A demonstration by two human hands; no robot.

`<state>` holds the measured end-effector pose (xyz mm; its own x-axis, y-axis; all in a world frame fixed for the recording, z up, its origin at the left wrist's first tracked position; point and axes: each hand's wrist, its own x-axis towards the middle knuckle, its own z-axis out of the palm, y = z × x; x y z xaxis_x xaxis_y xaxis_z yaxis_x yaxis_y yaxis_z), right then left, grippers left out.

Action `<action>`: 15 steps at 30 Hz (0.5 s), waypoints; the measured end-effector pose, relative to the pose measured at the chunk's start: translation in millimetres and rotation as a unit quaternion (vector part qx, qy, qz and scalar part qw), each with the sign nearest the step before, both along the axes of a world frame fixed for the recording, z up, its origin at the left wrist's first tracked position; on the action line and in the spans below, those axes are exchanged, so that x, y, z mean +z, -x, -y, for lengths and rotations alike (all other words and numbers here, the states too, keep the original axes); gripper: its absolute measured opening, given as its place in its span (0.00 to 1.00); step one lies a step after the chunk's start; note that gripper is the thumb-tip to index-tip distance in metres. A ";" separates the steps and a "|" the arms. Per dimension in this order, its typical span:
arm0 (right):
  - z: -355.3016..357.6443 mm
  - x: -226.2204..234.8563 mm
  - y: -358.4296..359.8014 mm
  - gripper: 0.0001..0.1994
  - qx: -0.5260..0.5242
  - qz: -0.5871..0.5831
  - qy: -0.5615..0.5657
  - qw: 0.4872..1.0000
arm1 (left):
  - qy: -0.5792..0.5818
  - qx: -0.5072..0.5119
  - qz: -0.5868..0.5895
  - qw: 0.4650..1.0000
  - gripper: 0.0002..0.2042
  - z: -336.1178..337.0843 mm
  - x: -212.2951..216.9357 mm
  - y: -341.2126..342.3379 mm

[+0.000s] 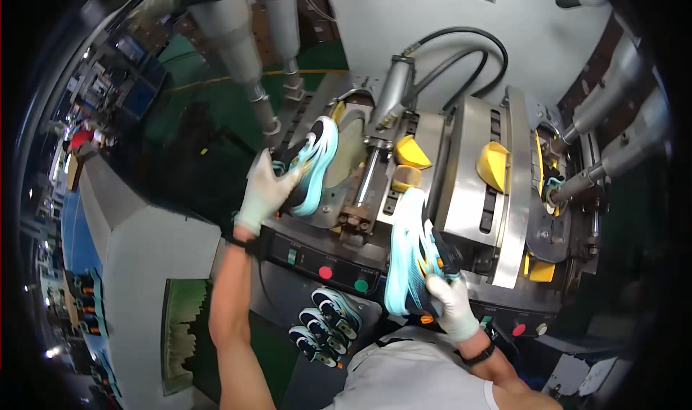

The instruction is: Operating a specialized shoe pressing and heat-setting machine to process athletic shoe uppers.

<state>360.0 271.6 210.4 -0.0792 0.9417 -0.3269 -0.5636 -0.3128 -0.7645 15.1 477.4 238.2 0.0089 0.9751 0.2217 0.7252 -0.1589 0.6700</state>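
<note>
My left hand, in a white glove, is closed round one side of a sneaker with a light-blue and white sole and a dark upper. That sneaker is tilted on its side over the left station of a metal press. My right hand, also gloved, grips a second sneaker of the same colours by its dark upper. This one hangs over the machine's front edge, toe away from me and its pale sole side turned left. My fingers behind both sneakers are partly hidden.
Yellow pads sit on the press's steel blocks. Metal cylinders stand at both sides, with black hoses behind. Along the front runs a panel with coloured buttons. Several similar sneakers lie on a dark surface below it.
</note>
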 end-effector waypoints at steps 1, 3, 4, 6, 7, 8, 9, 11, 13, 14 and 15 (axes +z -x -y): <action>-16.0 -1.7 14.6 0.27 0.036 0.010 -0.012 0.999 | 0.003 0.017 0.059 0.998 0.24 49.5 10.5 9.8; -69.0 -11.9 50.5 0.23 0.069 0.014 -0.025 0.997 | -0.039 0.068 0.091 0.993 0.22 119.0 -15.3 27.5; -94.4 -3.0 78.4 0.22 0.058 -0.057 -0.021 0.996 | -0.008 0.112 0.145 0.983 0.22 157.6 -27.0 38.1; -171.6 -36.6 124.1 0.15 0.050 -0.155 -0.021 0.986 | 0.014 0.187 0.156 0.970 0.23 231.8 -49.0 51.6; -206.3 -42.2 143.8 0.10 0.073 -0.127 0.032 0.989 | 0.008 0.224 0.109 0.968 0.23 268.4 -60.2 58.0; -243.9 -56.1 166.1 0.07 0.073 -0.098 0.071 0.990 | 0.029 0.273 0.114 0.955 0.24 303.0 -76.9 62.6; -267.6 -64.5 183.6 0.05 0.048 -0.065 0.032 0.996 | 0.053 0.319 0.120 0.939 0.24 335.6 -100.1 68.3; -354.6 -135.6 179.1 0.08 -0.070 0.209 0.062 0.973 | 0.081 0.382 0.187 0.901 0.25 392.6 -164.0 81.0; -382.5 -172.5 174.7 0.12 -0.096 0.466 0.065 0.877 | 0.079 0.467 0.132 0.871 0.25 433.2 -180.4 68.6; -377.4 -178.8 192.5 0.13 -0.028 0.606 0.023 0.794 | 0.105 0.519 0.093 0.843 0.26 463.0 -196.9 63.6; -374.0 -176.8 201.6 0.14 0.032 0.727 -0.025 0.686 | 0.130 0.563 0.056 0.814 0.26 484.0 -213.0 56.3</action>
<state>158.4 645.6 33.6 0.2552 0.9642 -0.0720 0.8188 -0.2551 -0.5143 -41.3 -6.7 25.2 -0.9289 0.3661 -0.0555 0.2462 0.7225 0.6461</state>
